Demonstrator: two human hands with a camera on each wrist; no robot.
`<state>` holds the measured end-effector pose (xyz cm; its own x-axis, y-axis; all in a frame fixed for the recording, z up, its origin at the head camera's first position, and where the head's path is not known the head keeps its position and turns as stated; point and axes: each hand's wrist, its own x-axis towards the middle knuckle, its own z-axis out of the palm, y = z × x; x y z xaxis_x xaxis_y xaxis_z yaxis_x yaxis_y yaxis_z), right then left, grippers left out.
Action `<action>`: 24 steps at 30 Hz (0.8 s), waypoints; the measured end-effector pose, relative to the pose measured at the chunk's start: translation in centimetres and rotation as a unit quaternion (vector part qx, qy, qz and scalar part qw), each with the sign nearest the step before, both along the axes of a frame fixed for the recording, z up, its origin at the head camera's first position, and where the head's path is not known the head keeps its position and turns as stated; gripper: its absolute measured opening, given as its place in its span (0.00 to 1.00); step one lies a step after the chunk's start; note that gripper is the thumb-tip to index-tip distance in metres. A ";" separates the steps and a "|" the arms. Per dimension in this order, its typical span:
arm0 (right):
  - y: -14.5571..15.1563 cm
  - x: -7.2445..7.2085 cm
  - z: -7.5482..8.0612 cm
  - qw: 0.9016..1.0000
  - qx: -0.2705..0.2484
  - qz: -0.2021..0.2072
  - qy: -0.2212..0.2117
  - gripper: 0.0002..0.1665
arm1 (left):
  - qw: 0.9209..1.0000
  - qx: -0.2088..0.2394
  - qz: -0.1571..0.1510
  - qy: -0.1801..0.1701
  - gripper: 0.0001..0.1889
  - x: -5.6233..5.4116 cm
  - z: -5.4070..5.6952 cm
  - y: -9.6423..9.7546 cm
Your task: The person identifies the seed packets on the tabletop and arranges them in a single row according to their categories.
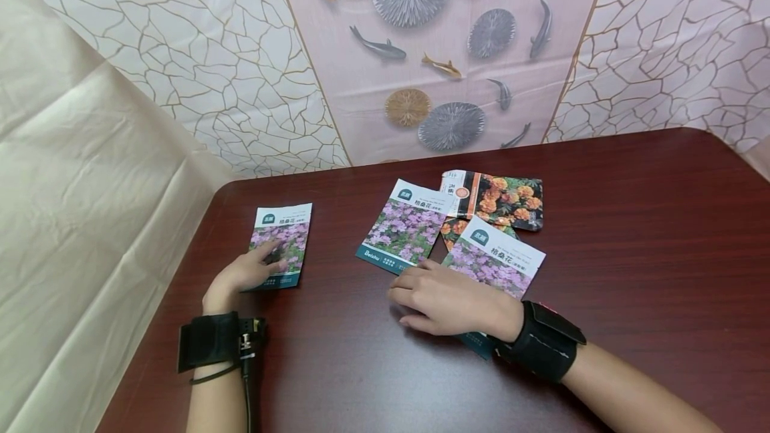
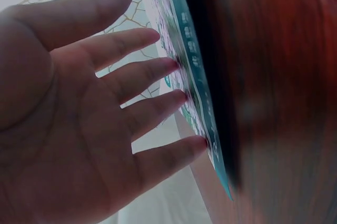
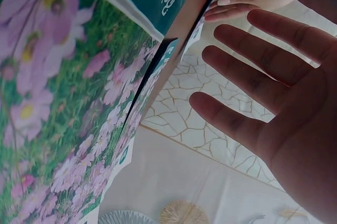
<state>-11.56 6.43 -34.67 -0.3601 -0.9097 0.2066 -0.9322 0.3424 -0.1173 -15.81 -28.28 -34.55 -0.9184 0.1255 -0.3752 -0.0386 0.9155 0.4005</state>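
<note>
My left hand (image 1: 243, 274) rests its outstretched fingers on a seed packet (image 1: 296, 236) with pink-purple flowers, which lies at the table's left. In the left wrist view, the fingertips (image 2: 181, 97) touch the packet's printed face, with the palm raised. My right hand (image 1: 451, 299) hovers palm down over a second purple-flower packet (image 1: 511, 262), hiding much of it. Its fingers (image 3: 253, 76) are extended and hold nothing. Just beyond these fingers lies a third purple-flower packet (image 1: 409, 226). Behind, an orange-flower packet (image 1: 505, 199) overlaps another orange one (image 1: 452, 231), mostly covered.
The dark red-brown wooden table (image 1: 337, 353) has its far edge against a patterned cloth (image 1: 445, 72) with fish and round shapes. A pale cloth (image 1: 78, 219) hangs along the left side. Black straps (image 1: 544, 339) with cameras are around both wrists.
</note>
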 end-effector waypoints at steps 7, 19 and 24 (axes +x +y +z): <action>0.7 -0.2 0.6 1.000 -0.017 -0.026 -0.004 0.20 | 1.000 0.005 0.014 0.011 0.31 -0.1 -0.1 0.2; 1.8 -1.4 1.4 0.996 -0.051 -0.060 -0.033 0.21 | 0.994 0.055 0.015 0.093 0.30 -0.4 0.6 2.9; 2.3 -1.7 1.4 0.994 -0.060 -0.082 -0.044 0.23 | 0.990 0.091 0.001 0.109 0.28 -0.4 0.6 4.9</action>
